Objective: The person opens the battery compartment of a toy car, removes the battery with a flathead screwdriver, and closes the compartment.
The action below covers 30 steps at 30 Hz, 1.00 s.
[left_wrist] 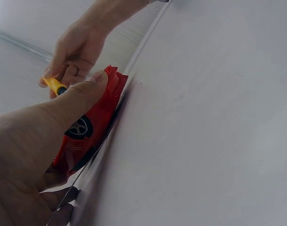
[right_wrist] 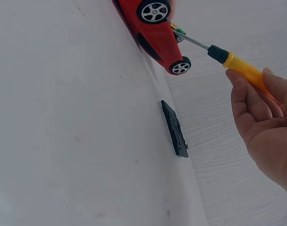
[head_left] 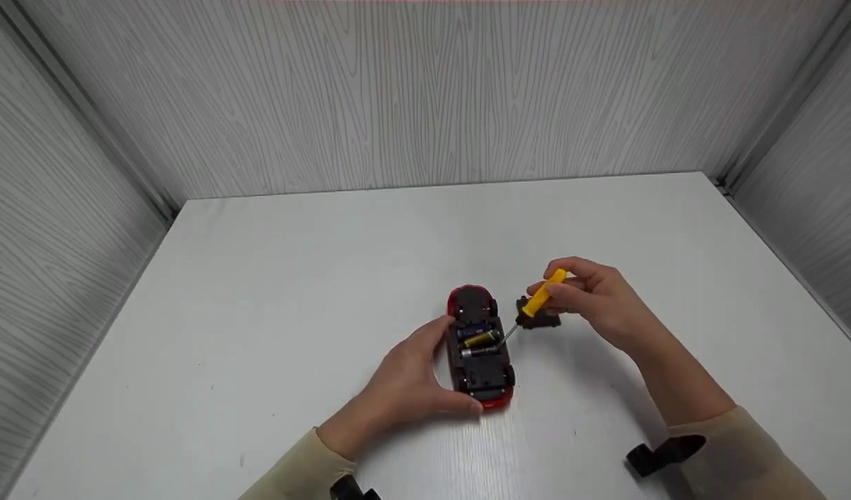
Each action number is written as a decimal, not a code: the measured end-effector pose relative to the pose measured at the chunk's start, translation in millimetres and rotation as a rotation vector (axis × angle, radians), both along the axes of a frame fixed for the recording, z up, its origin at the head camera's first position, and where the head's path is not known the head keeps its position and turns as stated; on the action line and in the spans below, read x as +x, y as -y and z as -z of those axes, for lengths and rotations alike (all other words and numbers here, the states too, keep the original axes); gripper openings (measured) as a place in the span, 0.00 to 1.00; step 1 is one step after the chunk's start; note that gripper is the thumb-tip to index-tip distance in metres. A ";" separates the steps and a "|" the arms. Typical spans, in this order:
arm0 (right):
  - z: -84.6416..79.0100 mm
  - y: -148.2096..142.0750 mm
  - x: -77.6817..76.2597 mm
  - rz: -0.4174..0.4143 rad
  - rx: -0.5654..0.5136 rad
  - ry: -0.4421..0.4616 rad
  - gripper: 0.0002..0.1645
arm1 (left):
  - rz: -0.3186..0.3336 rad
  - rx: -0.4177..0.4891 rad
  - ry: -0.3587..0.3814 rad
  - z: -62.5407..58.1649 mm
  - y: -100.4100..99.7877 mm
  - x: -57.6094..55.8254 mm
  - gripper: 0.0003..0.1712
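Observation:
A red toy car (head_left: 486, 371) lies upside down on the white table, its battery compartment uncovered. Several batteries (head_left: 479, 338) sit inside; the yellow one is tilted across the slot. My left hand (head_left: 411, 378) grips the car from its left side, thumb at the near end and fingers at the far side. In my right hand (head_left: 599, 298) a yellow-handled screwdriver (head_left: 542, 297) is pinched between thumb and fingers. Its metal tip reaches into the compartment beside the batteries. The right wrist view shows the screwdriver's shaft (right_wrist: 192, 41) slanting to the car's underside.
A black battery cover (head_left: 547, 320) lies on the table (head_left: 293, 312) just right of the car, under the right hand. Wood-grained white panels (head_left: 425, 97) stand at the back and both sides.

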State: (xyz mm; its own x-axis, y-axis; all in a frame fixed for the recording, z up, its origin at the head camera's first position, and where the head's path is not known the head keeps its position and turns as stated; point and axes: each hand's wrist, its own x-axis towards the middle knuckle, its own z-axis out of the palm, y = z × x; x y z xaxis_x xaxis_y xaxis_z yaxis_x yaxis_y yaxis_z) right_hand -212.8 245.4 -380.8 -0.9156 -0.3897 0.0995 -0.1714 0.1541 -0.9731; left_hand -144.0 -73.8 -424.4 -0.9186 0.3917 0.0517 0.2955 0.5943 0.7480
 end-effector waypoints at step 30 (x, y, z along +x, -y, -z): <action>-14.0 5.4 6.2 0.011 0.054 -0.081 0.13 | -0.004 -0.026 0.023 0.5 0.6 -0.9 0.75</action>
State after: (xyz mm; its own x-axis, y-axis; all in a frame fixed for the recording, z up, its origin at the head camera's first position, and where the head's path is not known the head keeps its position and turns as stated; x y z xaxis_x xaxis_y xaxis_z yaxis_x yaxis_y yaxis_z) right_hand -206.6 240.0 -366.8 -0.9095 -0.3869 0.1524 -0.2472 0.2085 -0.9463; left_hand -144.8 -74.5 -425.0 -0.9212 0.3886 0.0206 0.2758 0.6147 0.7390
